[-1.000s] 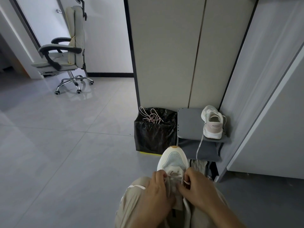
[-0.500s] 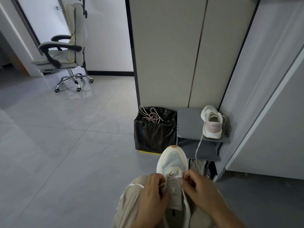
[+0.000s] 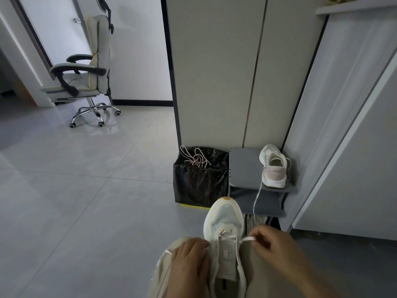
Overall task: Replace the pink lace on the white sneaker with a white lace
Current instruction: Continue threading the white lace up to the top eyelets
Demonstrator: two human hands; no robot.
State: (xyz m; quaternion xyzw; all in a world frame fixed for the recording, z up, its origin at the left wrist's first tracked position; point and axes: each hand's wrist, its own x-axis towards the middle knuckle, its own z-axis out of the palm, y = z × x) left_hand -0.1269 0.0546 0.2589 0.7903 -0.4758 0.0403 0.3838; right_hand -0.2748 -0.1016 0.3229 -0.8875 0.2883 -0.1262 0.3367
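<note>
A white sneaker (image 3: 225, 218) lies on my lap with its toe pointing away and its tongue exposed. My left hand (image 3: 189, 261) grips the sneaker's left side near the eyelets. My right hand (image 3: 277, 248) pinches a pale white lace (image 3: 248, 239) and holds it taut, out to the right of the lowest eyelets. A short stretch of the lace crosses the bottom eyelet row. A pink lace (image 3: 194, 158) lies tangled on top of a black bin bag (image 3: 199, 181).
A second white sneaker (image 3: 274, 166) stands on a grey stool (image 3: 243, 168) against the cabinet, a lace hanging off its front edge. An office chair (image 3: 86, 72) stands far left on the tiled floor. Cabinet doors rise ahead and to the right.
My right hand has moved out to the right, drawing the lace sideways from the eyelet. My left hand has shifted to the sneaker's left side. The tongue now shows.
</note>
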